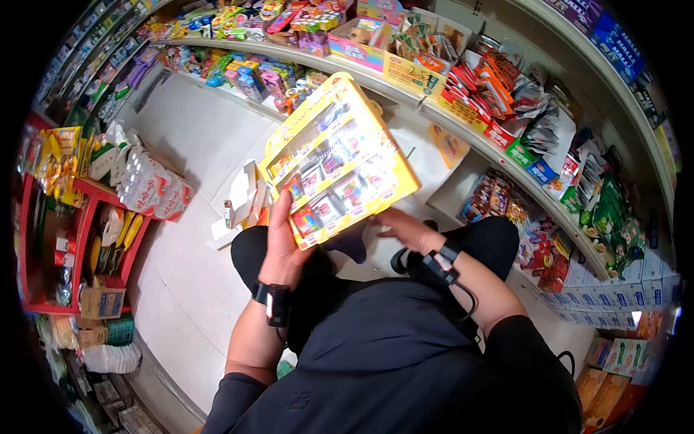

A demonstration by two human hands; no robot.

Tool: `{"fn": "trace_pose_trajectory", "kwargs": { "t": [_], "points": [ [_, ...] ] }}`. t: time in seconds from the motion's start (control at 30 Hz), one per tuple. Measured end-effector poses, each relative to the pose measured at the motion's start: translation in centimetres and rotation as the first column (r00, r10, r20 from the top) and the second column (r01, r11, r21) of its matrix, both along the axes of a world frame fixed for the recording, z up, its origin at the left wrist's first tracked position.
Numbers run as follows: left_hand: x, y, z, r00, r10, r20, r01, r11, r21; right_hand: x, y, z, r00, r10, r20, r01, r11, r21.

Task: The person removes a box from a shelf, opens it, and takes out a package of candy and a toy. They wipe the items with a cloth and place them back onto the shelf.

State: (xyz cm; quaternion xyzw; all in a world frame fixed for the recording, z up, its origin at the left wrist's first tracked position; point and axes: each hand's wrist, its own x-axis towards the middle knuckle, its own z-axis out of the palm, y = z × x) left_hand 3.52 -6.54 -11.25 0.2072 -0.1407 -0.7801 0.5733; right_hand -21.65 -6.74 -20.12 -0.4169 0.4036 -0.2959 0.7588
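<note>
A yellow box (402, 170) with clear windows is held tilted in front of me, small colourful packaged items showing in rows behind the windows. My left hand (284, 242) grips its lower left edge, thumb on the front face and the other fingers hidden behind. My right hand (410, 230) is at the lower right edge, its fingers stretched toward the box with the tips close under it. Both wrists wear black straps with small devices. Below and left of the box, an opened carton (246, 199) lies on the floor.
A curved shelf (405, 90) of snack packets and candy boxes runs across the top and right. On the left stands a red rack (83, 217) with goods, beside plastic-wrapped packs (152, 184). White cartons (614, 293) are at the right. My bent knees frame the tiled floor (181, 267).
</note>
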Motion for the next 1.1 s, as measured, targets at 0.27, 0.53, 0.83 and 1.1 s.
{"fn": "trace_pose_trajectory", "kwargs": {
  "t": [0.27, 0.53, 0.83, 1.1],
  "points": [
    [-3.8, 1.1, 2.1, 0.987, -0.034, -0.156, 0.026, 0.999, -0.047, 4.3, 1.8, 1.7, 0.922, 0.095, 0.376, -0.137, 0.987, 0.088],
    [-3.5, 2.7, 2.8, 0.982, -0.096, 0.165, 0.115, 0.987, -0.110, 2.7, 2.9, 6.8, 0.568, -0.279, 0.774, 0.185, 0.960, 0.211],
    [-0.4, 4.7, 3.3, 0.780, -0.124, 0.614, 0.327, 0.917, -0.230, -7.1, -0.3, 4.3, 0.599, -0.232, 0.767, 0.364, 0.931, -0.003],
    [0.5, 5.0, 5.3, 0.547, 0.266, 0.793, 0.242, 0.858, -0.454, -12.9, 1.7, 10.3, 0.592, -0.356, 0.723, 0.634, 0.760, -0.145]
  ]
}}
